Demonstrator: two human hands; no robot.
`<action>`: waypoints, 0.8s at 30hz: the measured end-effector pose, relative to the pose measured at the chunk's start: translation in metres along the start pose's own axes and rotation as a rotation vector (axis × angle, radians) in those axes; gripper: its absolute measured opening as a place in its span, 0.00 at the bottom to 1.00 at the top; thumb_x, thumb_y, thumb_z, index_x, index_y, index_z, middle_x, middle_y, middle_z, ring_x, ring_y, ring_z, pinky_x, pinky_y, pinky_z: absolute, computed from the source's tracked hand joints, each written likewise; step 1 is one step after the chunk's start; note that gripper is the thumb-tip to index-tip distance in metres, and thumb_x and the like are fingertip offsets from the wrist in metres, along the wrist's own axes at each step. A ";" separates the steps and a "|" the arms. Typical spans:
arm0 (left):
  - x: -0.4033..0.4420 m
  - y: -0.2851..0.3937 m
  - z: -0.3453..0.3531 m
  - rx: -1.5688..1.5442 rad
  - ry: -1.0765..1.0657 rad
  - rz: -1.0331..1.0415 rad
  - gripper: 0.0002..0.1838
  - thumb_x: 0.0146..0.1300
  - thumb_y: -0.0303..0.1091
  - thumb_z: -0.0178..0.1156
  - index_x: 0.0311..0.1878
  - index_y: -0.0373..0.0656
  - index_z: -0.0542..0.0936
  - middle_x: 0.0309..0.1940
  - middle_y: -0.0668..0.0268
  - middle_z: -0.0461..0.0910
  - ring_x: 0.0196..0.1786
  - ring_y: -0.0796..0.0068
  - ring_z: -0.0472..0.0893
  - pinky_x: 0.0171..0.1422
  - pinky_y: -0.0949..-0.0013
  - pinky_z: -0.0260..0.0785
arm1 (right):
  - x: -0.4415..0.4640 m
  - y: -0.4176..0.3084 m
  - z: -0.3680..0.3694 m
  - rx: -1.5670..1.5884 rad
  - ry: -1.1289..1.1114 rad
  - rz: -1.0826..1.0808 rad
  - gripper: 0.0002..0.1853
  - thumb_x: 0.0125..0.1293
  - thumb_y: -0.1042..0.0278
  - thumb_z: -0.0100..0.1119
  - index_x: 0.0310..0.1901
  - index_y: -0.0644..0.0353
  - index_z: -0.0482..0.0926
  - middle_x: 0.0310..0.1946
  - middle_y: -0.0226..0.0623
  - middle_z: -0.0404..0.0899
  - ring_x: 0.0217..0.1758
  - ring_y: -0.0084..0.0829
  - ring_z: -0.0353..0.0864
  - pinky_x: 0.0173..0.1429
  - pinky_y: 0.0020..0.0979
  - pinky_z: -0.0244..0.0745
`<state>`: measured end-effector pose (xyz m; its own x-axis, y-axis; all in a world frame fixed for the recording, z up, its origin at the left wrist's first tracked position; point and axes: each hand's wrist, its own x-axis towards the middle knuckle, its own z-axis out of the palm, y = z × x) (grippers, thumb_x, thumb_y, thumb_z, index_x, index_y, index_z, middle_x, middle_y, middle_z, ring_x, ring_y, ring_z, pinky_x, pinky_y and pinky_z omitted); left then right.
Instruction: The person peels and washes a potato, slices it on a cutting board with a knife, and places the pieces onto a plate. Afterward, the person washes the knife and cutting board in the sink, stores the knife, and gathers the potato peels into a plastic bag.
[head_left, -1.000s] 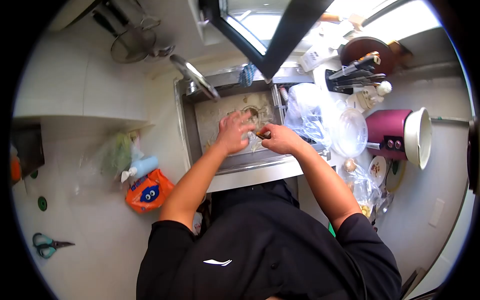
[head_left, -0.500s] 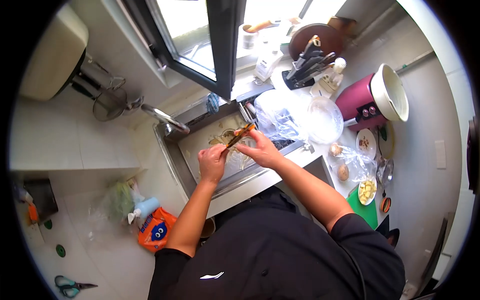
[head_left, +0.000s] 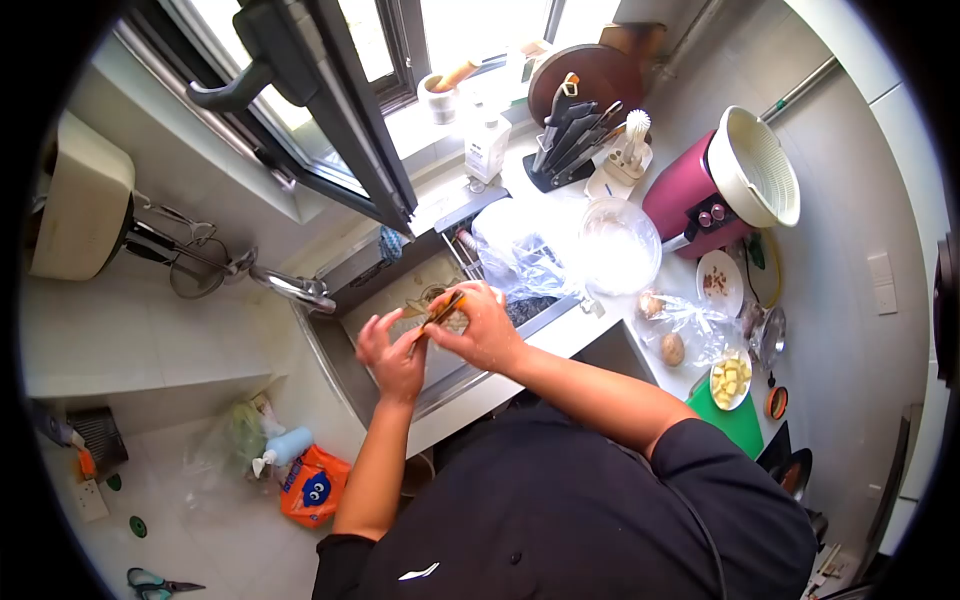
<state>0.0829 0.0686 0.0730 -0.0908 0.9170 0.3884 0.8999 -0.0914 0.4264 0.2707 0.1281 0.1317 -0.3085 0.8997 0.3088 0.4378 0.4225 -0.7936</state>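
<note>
Over the sink (head_left: 357,397), my right hand (head_left: 487,330) pinches a slim dark tool with orange edges (head_left: 442,312); its exact kind is hard to make out. My left hand (head_left: 392,358) is beside the tool's lower end, fingers spread and thumb close to it. Whether the thumb touches the tool I cannot tell. Behind my hands, pale brownish scraps (head_left: 432,294) lie in the sink basin, partly hidden.
The faucet (head_left: 300,288) reaches over the sink's left side. A plastic bag (head_left: 515,245), knife block (head_left: 565,165) and clear bowl (head_left: 620,245) stand right of it. Farther right are a bowl of yellow chunks (head_left: 730,380) and a green board (head_left: 735,425). An open window (head_left: 345,150) juts in above.
My left hand's fingers have spread away from the tool they were gripping. Both hands now appear lower and further left, and the camera view has shifted.
</note>
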 end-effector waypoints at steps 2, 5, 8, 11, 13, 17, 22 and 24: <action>0.002 0.021 -0.015 -0.091 0.118 -0.009 0.07 0.61 0.44 0.73 0.41 0.60 0.92 0.61 0.72 0.80 0.70 0.55 0.68 0.77 0.53 0.53 | 0.002 -0.014 -0.023 0.104 0.000 -0.026 0.15 0.62 0.53 0.72 0.48 0.48 0.86 0.41 0.28 0.86 0.58 0.37 0.79 0.66 0.39 0.63; -0.012 -0.003 0.036 -0.071 0.095 -0.046 0.07 0.61 0.44 0.73 0.42 0.60 0.92 0.61 0.73 0.80 0.70 0.55 0.68 0.76 0.51 0.53 | 0.008 0.027 -0.014 0.245 -0.008 -0.097 0.17 0.62 0.56 0.73 0.48 0.55 0.86 0.40 0.33 0.88 0.53 0.37 0.83 0.61 0.40 0.72; -0.013 0.013 0.069 0.082 -0.121 -0.199 0.11 0.62 0.44 0.73 0.47 0.59 0.92 0.64 0.73 0.79 0.72 0.54 0.68 0.77 0.48 0.54 | 0.004 0.084 0.004 0.379 -0.204 0.365 0.19 0.65 0.57 0.72 0.49 0.65 0.85 0.37 0.41 0.90 0.37 0.34 0.90 0.46 0.35 0.84; 0.015 0.041 0.057 -0.265 -0.264 -0.173 0.15 0.66 0.43 0.70 0.54 0.53 0.89 0.64 0.67 0.81 0.70 0.55 0.73 0.78 0.53 0.59 | 0.021 0.098 -0.042 0.526 -0.121 0.339 0.17 0.67 0.59 0.71 0.48 0.65 0.85 0.36 0.37 0.90 0.37 0.27 0.88 0.44 0.32 0.82; 0.018 0.034 0.068 -0.586 -0.300 -0.164 0.18 0.69 0.41 0.68 0.59 0.48 0.87 0.64 0.64 0.82 0.68 0.57 0.76 0.77 0.57 0.62 | 0.059 0.103 -0.107 0.643 -0.066 0.477 0.16 0.67 0.60 0.71 0.46 0.66 0.85 0.34 0.33 0.88 0.35 0.22 0.85 0.41 0.29 0.81; 0.002 -0.001 0.091 -0.820 -0.063 -0.804 0.21 0.75 0.38 0.63 0.64 0.35 0.82 0.64 0.57 0.82 0.69 0.69 0.77 0.75 0.66 0.65 | 0.151 0.140 -0.247 0.364 0.205 0.290 0.16 0.69 0.56 0.69 0.40 0.64 0.83 0.29 0.31 0.85 0.29 0.23 0.83 0.34 0.29 0.80; -0.063 -0.025 0.095 -0.726 -0.083 -0.971 0.20 0.76 0.39 0.61 0.63 0.37 0.82 0.60 0.59 0.85 0.64 0.68 0.81 0.70 0.66 0.69 | 0.243 0.196 -0.358 -0.185 0.394 0.264 0.23 0.63 0.45 0.66 0.33 0.63 0.88 0.28 0.40 0.88 0.32 0.35 0.89 0.45 0.37 0.82; -0.084 -0.028 0.090 -0.767 -0.107 -1.080 0.20 0.76 0.40 0.62 0.63 0.37 0.83 0.57 0.61 0.85 0.60 0.68 0.82 0.66 0.66 0.71 | 0.264 0.204 -0.369 -0.156 0.386 0.273 0.24 0.63 0.43 0.66 0.33 0.61 0.88 0.28 0.40 0.89 0.33 0.38 0.89 0.47 0.37 0.82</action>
<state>0.1036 0.0295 -0.0455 -0.5374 0.6899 -0.4850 -0.0724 0.5352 0.8416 0.5906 0.4922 0.2449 0.1576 0.9422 0.2958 0.5890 0.1507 -0.7940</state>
